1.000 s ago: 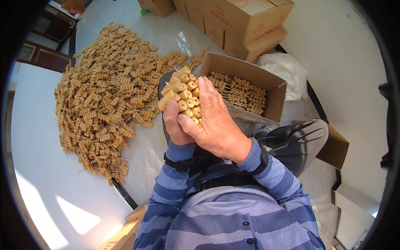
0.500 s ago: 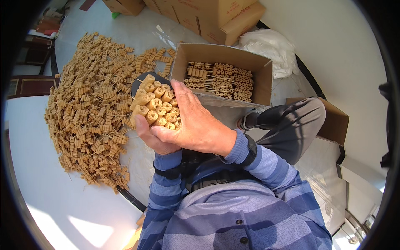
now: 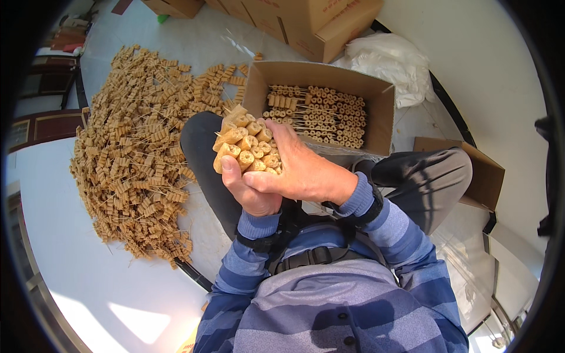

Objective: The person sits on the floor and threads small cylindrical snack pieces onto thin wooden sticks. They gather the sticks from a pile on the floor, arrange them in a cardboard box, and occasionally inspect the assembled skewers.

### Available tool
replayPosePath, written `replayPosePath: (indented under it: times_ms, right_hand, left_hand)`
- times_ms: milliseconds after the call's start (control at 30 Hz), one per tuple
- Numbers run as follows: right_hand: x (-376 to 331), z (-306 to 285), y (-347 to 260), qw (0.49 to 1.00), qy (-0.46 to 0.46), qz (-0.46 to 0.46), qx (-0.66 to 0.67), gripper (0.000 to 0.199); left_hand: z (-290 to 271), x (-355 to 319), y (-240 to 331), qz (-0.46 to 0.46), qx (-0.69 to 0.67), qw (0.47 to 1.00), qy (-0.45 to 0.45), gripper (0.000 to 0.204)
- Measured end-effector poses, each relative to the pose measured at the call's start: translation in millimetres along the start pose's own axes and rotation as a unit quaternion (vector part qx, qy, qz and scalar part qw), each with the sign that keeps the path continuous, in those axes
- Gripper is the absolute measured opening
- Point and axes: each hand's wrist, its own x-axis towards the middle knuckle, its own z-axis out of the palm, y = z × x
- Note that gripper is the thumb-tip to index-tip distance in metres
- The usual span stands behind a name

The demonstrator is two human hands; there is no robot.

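Between my two hands is a bundle of skewered tan rolls, their round hollow ends facing up toward me. My left hand wraps it from below and the left, thumb up along its side. Against the bundle's right side presses my right hand, fingers pointing away, thumb laid across near the left thumb. Just beyond stands an open cardboard box with rows of the same skewers packed inside. To the left spreads a large heap of loose skewered rolls.
My bent legs frame the space below the bundle. Closed cartons stand at the back, with white plastic sheeting beside them. Another cardboard box sits by the right wall, past my knee.
Both hands and the bundle have shifted to the right and slightly nearer in the picture. The view has moved a little, showing more of my left leg. The grip stays on.
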Motion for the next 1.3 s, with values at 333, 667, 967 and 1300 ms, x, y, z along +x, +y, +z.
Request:
replayPosePath:
  times_ms: [333, 667, 967, 1300]
  right_hand:
    - [-5, -45, -2, 0.989, 0.045, 0.058, 0.131, 0.097]
    - [-24, -166, -14, 0.991, 0.119, 0.046, 0.040, 0.082]
    - [-21, -197, -11, 0.989, 0.097, 0.096, -0.055, 0.097]
    - [7, -173, 20, 0.988, 0.102, 0.067, -0.098, 0.094]
  left_hand:
    - [17, 26, 8, -0.134, 0.027, 0.969, -0.203, 0.090]
    - [2, 159, -35, -0.070, 0.650, 0.589, -0.475, 0.053]
    - [-42, 210, -186, -0.178, 0.819, 0.280, -0.468, 0.052]
    - [-42, 208, -168, -0.229, 0.824, 0.253, -0.453, 0.066]
